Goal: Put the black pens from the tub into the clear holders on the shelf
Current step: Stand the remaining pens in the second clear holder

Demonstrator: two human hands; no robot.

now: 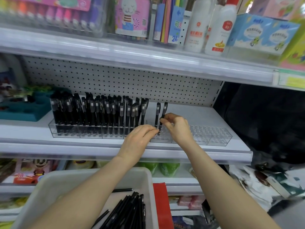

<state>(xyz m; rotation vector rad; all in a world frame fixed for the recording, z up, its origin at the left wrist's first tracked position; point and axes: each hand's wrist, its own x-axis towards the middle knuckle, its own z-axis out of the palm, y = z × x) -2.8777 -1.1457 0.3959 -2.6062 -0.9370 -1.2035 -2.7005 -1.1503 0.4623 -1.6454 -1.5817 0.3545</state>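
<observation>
On the middle shelf (214, 116), a row of clear holders (211, 134) runs along the front edge. Its left portion is packed with black pens (99, 113) standing cap-up, while its right portion holds none. Just right of the packed group, and apart from it, stand an upright pen (158, 113) and, beside it, a tilted pen (165, 108) leaning right at the cap. The right hand (179, 128) pinches the tilted pen at mid-barrel between thumb and fingertips. The left hand (138, 141) reaches in from the left with its fingertips at the lower barrels of these two pens; whether it pinches one or only touches cannot be told. Below, nearest the camera, a pale tub (145, 176) contains loose pens (130, 210) lying flat in a bundle. A pegboard (115, 76) backs the shelf, and a teal tray (24, 113) sits left of the holders.
</observation>
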